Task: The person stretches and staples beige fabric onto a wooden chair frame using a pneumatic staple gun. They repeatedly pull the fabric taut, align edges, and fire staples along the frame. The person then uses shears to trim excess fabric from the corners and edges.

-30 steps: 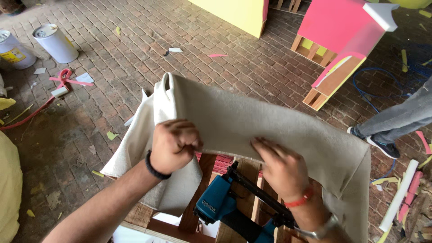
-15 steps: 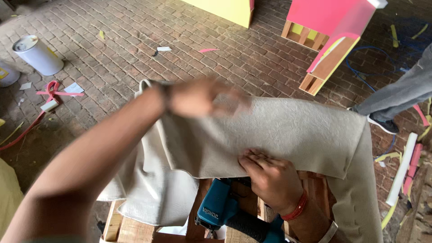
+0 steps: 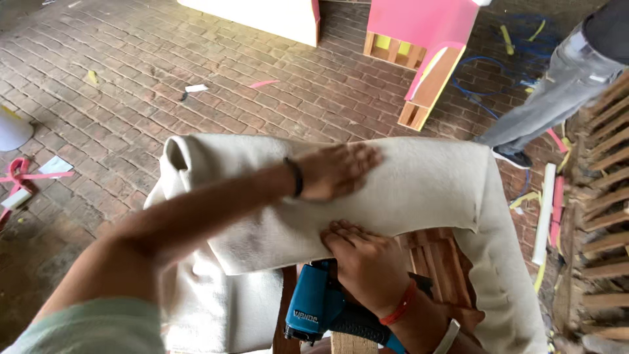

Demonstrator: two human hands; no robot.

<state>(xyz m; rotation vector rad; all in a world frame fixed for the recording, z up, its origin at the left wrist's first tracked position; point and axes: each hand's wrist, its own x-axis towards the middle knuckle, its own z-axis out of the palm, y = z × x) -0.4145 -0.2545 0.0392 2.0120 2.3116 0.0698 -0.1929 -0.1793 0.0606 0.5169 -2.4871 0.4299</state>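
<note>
An off-white fabric cover [image 3: 426, 190] is draped over a padded wooden frame in front of me. My left hand [image 3: 337, 172] lies flat on top of the fabric with its fingers spread, pressing it down. Just below it, my right hand [image 3: 365, 259] grips the lower edge of the fabric against the wooden frame [image 3: 445, 259]. A blue pneumatic staple gun [image 3: 321, 311] sits right under my right wrist; whether that hand also holds it is hidden.
The floor is brick, littered with scraps. A pink and wood furniture piece [image 3: 426, 46] stands at the back, with a white panel [image 3: 262, 13] to its left. Another person's leg and shoe [image 3: 544, 98] are at the right, beside stacked wooden slats [image 3: 603, 216].
My left hand has let go of the fabric's front edge, swung up and across, and now lies flat on top. The right hand has stayed at the lower edge.
</note>
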